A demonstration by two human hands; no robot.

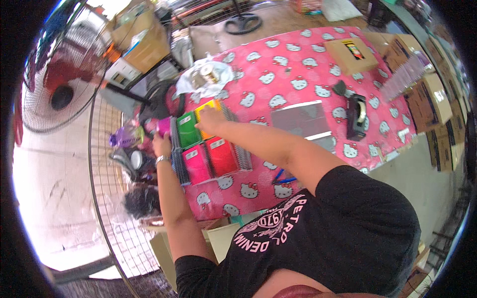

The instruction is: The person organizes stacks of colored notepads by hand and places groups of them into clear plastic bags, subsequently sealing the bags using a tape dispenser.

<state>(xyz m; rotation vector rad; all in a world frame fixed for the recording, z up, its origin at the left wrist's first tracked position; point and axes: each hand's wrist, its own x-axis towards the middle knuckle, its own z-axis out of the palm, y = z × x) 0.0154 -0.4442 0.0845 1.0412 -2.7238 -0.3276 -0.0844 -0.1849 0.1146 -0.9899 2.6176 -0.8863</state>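
Observation:
Spiral notebooks lie in stacks on the left part of a pink patterned table. A green notebook [188, 130] and a yellow notebook [205, 108] top the far row. Nearer me are a pink notebook [197, 163] and a red notebook [222, 155]. A purple notebook [163, 126] is at the left edge of the group. My left hand [161, 145], a band at its wrist, grips the purple notebook's near end. My right hand [211, 122] is closed on the yellow notebook, its fingers bent over the cover; their undersides are hidden.
A tape dispenser [356, 116] and a cardboard box [351, 55] stand on the table's right side. Grey flat sheets [301, 120] lie mid-table. A white plastic bag [204, 79] is beyond the notebooks. A wire rack [112, 198] and a fan [62, 97] border the left.

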